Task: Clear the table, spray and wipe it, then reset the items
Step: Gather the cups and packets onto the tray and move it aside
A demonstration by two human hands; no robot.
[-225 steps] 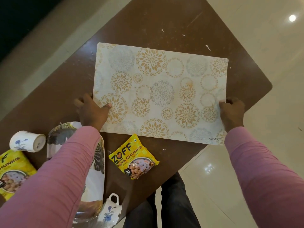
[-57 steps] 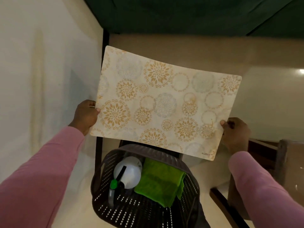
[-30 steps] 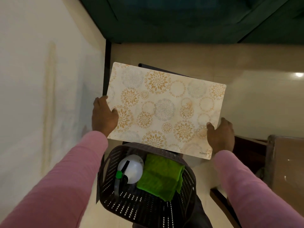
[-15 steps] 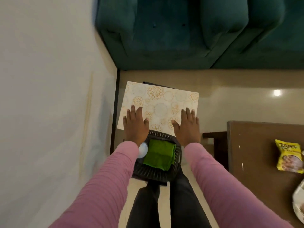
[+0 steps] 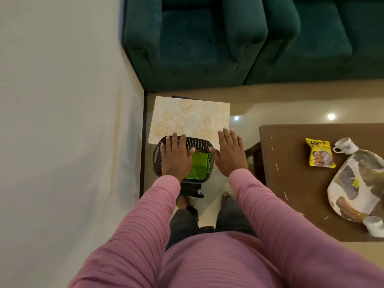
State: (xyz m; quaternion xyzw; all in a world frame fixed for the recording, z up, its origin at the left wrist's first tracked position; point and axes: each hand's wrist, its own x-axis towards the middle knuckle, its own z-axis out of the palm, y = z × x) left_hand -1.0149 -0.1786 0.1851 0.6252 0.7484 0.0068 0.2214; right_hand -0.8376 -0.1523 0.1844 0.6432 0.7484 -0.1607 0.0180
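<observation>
The cream placemat with gold flower rings lies flat low down beyond a dark perforated basket. A green cloth shows inside the basket; the spray bottle is hidden under my left hand. My left hand hovers over the basket with straight fingers, holding nothing. My right hand is spread flat beside the basket's right side, its fingertips near the placemat's near edge. The brown table at right carries a yellow snack packet, a patterned plate and a white cup.
A dark green sofa fills the top of the view. A pale wall runs down the left. A second white cup lies at the plate's near end. Glossy floor lies between sofa and table. My bare feet stand behind the basket.
I carried the placemat off the table and set it down beyond the basket. Both hands have let it go and drawn back toward me; the view has risen.
</observation>
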